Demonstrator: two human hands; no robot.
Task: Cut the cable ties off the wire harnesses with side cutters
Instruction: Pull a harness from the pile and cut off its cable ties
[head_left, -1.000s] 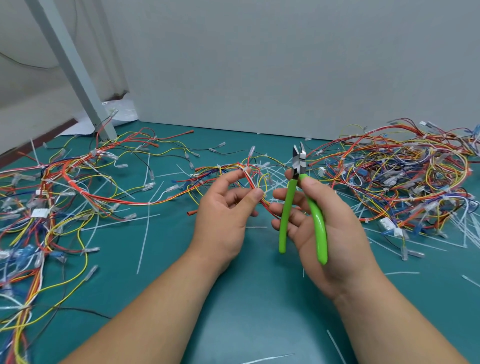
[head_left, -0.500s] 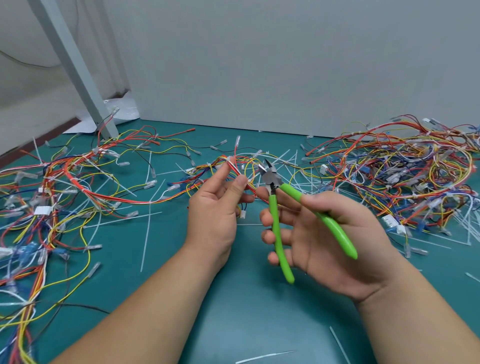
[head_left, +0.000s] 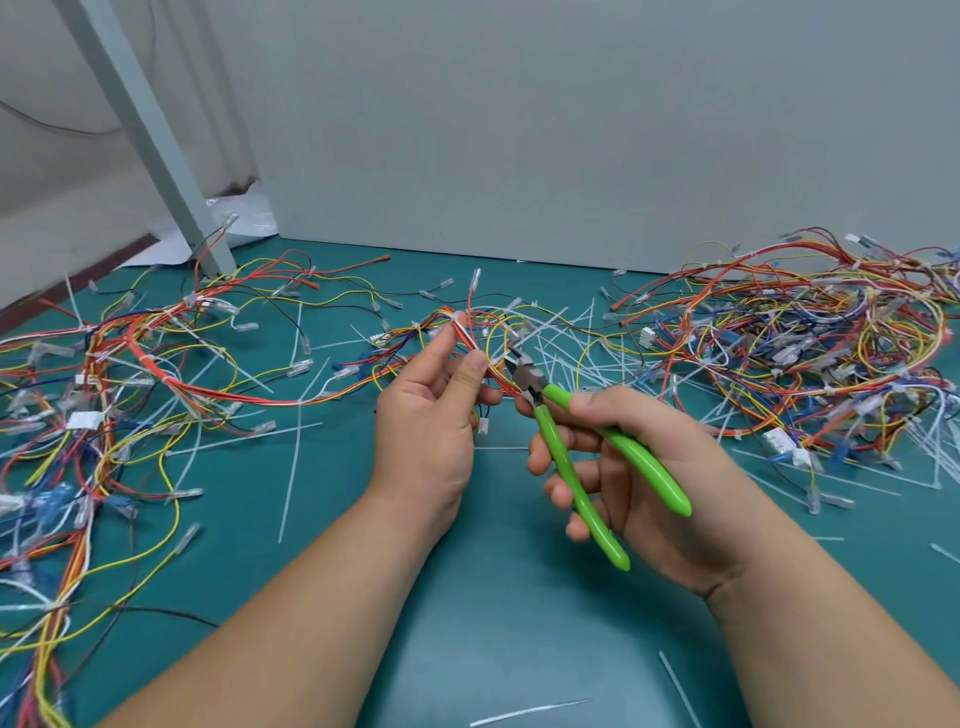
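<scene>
My left hand pinches a red, yellow and white wire harness between thumb and fingers, lifted off the teal table. My right hand grips the green-handled side cutters, handles spread apart. The cutters' metal jaws point up and left and sit against the red wires just right of my left thumb. A white cable tie wraps the harness near my left fingertips.
A large tangle of harnesses fills the right side of the table, and another tangle spreads over the left. Several cut white ties lie scattered between them. A grey slanted post stands at back left, before a grey wall.
The cutters swung from upright to tilted left, their handles opened, and the jaws moved in to the wires held by my left hand. The left hand raised the harness slightly.
</scene>
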